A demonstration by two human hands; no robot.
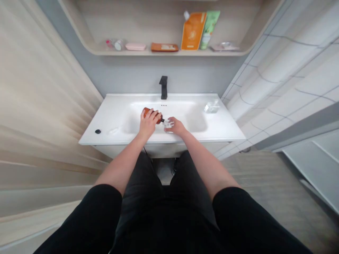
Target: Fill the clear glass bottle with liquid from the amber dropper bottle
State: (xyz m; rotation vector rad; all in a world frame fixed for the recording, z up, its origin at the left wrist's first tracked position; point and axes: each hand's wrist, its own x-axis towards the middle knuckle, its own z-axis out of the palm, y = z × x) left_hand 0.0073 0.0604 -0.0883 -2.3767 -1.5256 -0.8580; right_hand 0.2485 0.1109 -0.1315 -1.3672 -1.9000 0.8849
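Note:
An amber bottle [146, 112] with a dark neck lies tilted over the white sink basin [197, 118]. Wrapped round its body are the fingers of my left hand [148, 122]. Its neck points right and down at the mouth of a small clear container [167, 124]. My right hand [177, 127] is closed round that clear container, partly hiding it. Neck and container meet or nearly touch; I cannot tell which. Whether liquid is flowing is too small to make out. On the counter to the left lies a small black cap [97, 131], with a clear see-through piece [113, 131] beside it.
A black faucet [164, 87] stands behind the basin. At the counter's right sits a clear glass-like container [211, 107]. The shelf above [100, 53] holds an orange pouch [193, 31], a green tube [209, 30] and several small items. A beige curtain [39, 106] hangs at left.

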